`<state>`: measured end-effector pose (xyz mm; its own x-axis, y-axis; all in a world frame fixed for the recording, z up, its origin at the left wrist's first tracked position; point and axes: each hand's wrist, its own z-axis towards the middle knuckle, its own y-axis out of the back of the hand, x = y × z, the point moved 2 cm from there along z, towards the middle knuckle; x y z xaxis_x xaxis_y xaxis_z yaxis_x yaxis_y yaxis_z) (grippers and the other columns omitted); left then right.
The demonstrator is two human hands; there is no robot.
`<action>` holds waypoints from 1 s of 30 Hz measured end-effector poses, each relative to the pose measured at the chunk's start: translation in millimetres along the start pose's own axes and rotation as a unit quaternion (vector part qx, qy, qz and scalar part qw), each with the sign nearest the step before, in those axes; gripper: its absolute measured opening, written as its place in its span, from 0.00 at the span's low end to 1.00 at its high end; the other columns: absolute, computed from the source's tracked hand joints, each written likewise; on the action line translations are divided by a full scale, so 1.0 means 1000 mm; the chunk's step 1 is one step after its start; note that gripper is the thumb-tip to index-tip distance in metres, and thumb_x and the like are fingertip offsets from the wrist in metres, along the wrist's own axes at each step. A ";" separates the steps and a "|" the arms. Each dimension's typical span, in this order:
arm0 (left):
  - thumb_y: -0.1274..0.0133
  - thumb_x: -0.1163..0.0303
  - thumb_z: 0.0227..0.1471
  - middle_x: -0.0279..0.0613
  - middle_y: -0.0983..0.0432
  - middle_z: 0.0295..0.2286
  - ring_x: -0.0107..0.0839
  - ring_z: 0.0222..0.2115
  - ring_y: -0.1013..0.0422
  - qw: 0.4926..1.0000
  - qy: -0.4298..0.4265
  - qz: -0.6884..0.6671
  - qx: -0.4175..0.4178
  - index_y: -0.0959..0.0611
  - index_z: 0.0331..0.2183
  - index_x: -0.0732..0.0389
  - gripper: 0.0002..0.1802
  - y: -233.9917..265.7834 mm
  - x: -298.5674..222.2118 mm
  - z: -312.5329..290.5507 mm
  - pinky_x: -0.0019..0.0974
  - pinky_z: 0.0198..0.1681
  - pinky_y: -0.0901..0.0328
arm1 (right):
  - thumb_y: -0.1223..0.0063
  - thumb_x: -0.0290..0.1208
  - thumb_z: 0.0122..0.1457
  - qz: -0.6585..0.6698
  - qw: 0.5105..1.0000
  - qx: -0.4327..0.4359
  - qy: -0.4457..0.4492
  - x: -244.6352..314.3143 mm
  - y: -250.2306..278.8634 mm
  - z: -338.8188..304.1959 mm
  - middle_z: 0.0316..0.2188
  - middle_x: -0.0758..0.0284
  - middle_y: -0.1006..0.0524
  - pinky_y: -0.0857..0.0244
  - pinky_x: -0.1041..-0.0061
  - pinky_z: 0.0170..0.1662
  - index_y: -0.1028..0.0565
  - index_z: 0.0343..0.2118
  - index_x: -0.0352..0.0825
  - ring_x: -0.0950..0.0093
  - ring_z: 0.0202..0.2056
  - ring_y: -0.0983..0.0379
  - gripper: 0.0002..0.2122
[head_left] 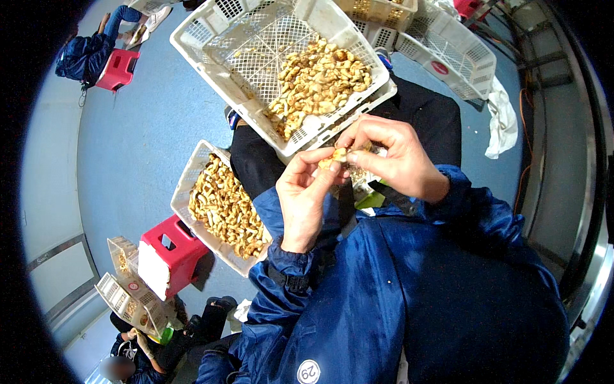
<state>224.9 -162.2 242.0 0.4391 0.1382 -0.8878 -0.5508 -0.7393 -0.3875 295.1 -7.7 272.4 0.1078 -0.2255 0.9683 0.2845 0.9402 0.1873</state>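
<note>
In front of my lap, my left hand [306,195] pinches a small yellowish mushroom [331,159] between thumb and fingers. My right hand [400,157] closes from the other side, its thumb and fingertips on the end of the same piece. Whether a small tool sits in the right fingers cannot be made out. Just beyond them a white plastic crate [246,99] stands tilted, with many yellow-brown mushrooms [320,83] heaped toward its near right side. Beneath the hands, partly hidden, is a light container [363,185] with dark bits in it.
At my left is a second white crate [185,192] full of mushrooms [227,208]. Red stools [169,253] stand farther left. Two other people [89,54] sit at far left and lower left. More crates [448,54] and a white cloth [502,118] lie at far right.
</note>
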 end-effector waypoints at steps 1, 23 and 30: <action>0.46 0.77 0.54 0.43 0.21 0.31 0.27 0.29 0.25 1.000 -0.002 0.015 -0.002 0.22 0.41 0.68 0.11 0.000 -0.001 -0.001 0.29 0.35 0.31 | 0.45 0.23 0.52 0.042 0.998 -0.002 -0.040 -0.002 0.001 0.000 0.29 0.65 0.25 0.35 0.76 0.35 0.29 0.24 0.30 0.76 0.32 0.28 0.05; 0.48 0.76 0.55 0.42 0.24 0.35 0.26 0.33 0.27 0.998 -0.042 0.032 0.019 0.25 0.43 0.66 0.12 -0.004 0.003 -0.005 0.27 0.38 0.32 | 0.46 0.20 0.49 -0.066 0.997 0.008 0.034 0.005 0.004 -0.003 0.29 0.63 0.25 0.35 0.75 0.36 0.29 0.25 0.28 0.73 0.32 0.27 0.03; 0.49 0.72 0.57 0.44 0.22 0.31 0.25 0.28 0.26 0.983 0.101 -0.142 0.065 0.23 0.40 0.67 0.10 0.008 0.004 -0.002 0.26 0.32 0.31 | 0.46 0.20 0.50 -0.001 1.000 0.021 0.017 0.010 0.001 -0.002 0.29 0.62 0.25 0.35 0.75 0.35 0.30 0.24 0.28 0.73 0.31 0.28 0.04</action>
<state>223.6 -169.1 235.7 0.7129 0.1829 -0.6770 -0.4663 -0.5975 -0.6524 298.7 -9.2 282.0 0.1389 -0.2357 0.9618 0.2453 0.9492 0.1972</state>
